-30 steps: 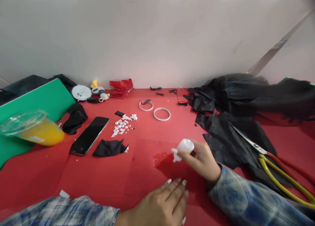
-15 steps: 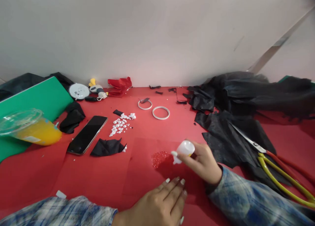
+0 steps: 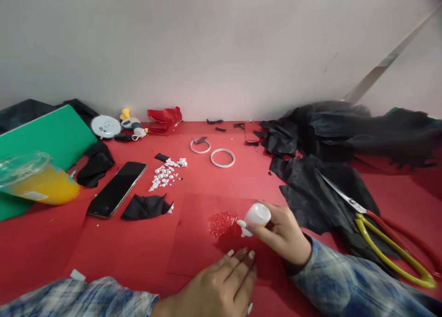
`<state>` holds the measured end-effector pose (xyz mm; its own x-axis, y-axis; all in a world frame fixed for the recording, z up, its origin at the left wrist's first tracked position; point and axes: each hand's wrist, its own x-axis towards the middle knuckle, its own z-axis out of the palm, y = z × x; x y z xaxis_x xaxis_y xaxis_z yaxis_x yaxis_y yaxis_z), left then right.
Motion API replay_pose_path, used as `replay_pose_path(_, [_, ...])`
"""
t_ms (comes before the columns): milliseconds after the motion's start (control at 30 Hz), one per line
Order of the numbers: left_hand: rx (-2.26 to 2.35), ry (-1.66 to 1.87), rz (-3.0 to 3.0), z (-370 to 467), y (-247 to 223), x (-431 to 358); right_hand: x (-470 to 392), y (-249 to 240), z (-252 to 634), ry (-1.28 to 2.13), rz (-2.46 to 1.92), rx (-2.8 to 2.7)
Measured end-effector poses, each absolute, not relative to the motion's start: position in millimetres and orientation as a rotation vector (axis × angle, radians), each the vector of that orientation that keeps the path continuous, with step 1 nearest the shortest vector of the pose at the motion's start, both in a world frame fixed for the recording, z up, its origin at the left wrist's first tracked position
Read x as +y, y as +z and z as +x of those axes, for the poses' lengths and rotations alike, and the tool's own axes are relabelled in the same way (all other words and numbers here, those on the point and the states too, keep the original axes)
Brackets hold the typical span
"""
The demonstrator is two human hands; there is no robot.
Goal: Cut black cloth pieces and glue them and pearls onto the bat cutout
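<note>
My right hand [image 3: 281,234] grips a small white glue bottle [image 3: 258,214], tipped so its nozzle end points down at the sheet. Just left of the nozzle lies a glistening patch of glue [image 3: 223,223] on a thin see-through sheet [image 3: 193,250] over the red surface. My left hand [image 3: 221,284] lies flat with fingers stretched out, pressing on the near part of that sheet. White pearl beads [image 3: 162,176] are scattered left of the patch. Beyond it rest two white bangles [image 3: 223,158], the farther one with a dark scrap on it.
Left stand a tilted green board [image 3: 74,128], a cup of orange drink [image 3: 51,183], a phone [image 3: 119,188] and a black scrap [image 3: 147,207]. Scissors [image 3: 361,208] lie on black fabric [image 3: 307,192] to the right. A pale wall [image 3: 214,54] closes off the back.
The glue bottle has shifted slightly down, its nozzle staying beside the glue patch. The whole view has moved a little, so things appear farther left. My left hand stays flat.
</note>
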<state>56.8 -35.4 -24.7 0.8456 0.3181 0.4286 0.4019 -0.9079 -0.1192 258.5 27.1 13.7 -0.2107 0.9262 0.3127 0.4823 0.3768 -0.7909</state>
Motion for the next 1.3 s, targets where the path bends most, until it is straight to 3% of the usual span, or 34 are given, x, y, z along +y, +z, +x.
replay_pose_path(267, [-0.552,-0.582,-2.843,56.7,-27.2,-34.1,25.2,15.9,256.9,0.854,-1.201,-1.732])
replay_pose_path(467, [-0.574,-0.575,-2.889,60.8,-17.9,-38.4,45.6,10.3,262.3,0.964,-1.152,-0.924])
replay_pose_path(600, [-0.616,-0.668,-2.798,41.7,7.8,-34.9,47.4,0.5,254.8,1.208,-1.131,-0.796])
replay_pose_path(833, [-1.535,-0.526,-2.307,-60.0,11.1,13.0,45.1,-7.3,251.0,1.317,-1.074,-0.851])
replay_pose_path(967, [-1.619,-0.459,-2.432,-88.1,4.9,31.0,46.0,-6.8,252.2,1.323,-1.085,-0.815])
replay_pose_path(1067, [-1.721,-0.761,-2.300,-82.9,19.5,36.0,45.4,-4.2,252.3,1.325,-1.100,-0.805])
replay_pose_path(1200, [-1.868,-1.549,-2.005,-52.2,53.8,32.4,44.7,0.6,252.3,1.339,-1.122,-0.754])
replay_pose_path(1300, [-2.038,-1.919,-2.189,-13.9,73.1,19.9,44.6,1.8,252.8,1.332,-1.119,-0.723])
